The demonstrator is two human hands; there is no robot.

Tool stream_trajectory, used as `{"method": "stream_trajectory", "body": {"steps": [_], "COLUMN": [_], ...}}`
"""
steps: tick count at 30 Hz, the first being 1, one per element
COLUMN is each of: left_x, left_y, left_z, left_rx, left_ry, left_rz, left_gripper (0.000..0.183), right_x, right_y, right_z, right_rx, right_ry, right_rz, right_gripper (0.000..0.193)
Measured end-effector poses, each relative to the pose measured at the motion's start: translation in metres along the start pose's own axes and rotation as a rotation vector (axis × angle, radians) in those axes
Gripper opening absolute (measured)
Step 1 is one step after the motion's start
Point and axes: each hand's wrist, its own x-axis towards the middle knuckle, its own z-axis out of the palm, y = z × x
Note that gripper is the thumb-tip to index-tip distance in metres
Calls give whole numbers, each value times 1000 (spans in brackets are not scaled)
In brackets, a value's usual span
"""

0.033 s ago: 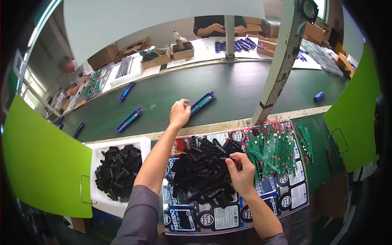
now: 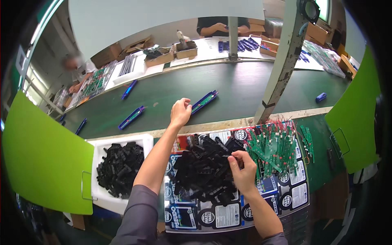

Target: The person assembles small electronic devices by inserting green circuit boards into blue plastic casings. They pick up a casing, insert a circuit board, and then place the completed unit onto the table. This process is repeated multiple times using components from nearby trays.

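Observation:
On the green belt, my left hand (image 2: 181, 112) has its fingers curled at the near end of a long blue plastic case (image 2: 205, 101) with a green circuit board inside. The hand covers that end of the case. My right hand (image 2: 245, 171) is in a pinch over the right edge of a heap of black plastic parts (image 2: 204, 169). Whatever its fingertips hold is too dark against the heap to make out. Just beyond this hand lies a pile of green circuit boards (image 2: 271, 149) with thin red wires.
A white foam tray (image 2: 148, 147) holds more black parts at left. Further blue cases (image 2: 131, 117) lie on the belt (image 2: 241, 87). A slanted metal post (image 2: 279, 65) rises beside the boards. Green panels (image 2: 45, 159) flank both sides. Two people work beyond the belt.
The whole view has shifted slightly, moving most of the scene a little to the right. Both hands keep nearly the same places and poses.

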Motion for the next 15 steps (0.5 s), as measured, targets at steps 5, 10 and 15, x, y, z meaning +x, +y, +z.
{"method": "stream_trajectory", "body": {"steps": [5, 10, 15], "left_x": [-62, -153, -192], "left_y": [19, 43, 27], "left_z": [-43, -58, -61], "left_rx": [-322, -451, -266], "left_ry": [64, 24, 124], "left_rz": [26, 21, 119], "left_gripper": [26, 28, 35], "right_x": [-1, -4, 2], "right_y": [3, -4, 7], "right_z": [8, 2, 10], "right_rx": [-29, -59, 18], "right_ry": [-22, -8, 5], "right_rz": [-25, -34, 11], "right_gripper": [12, 12, 14]}}
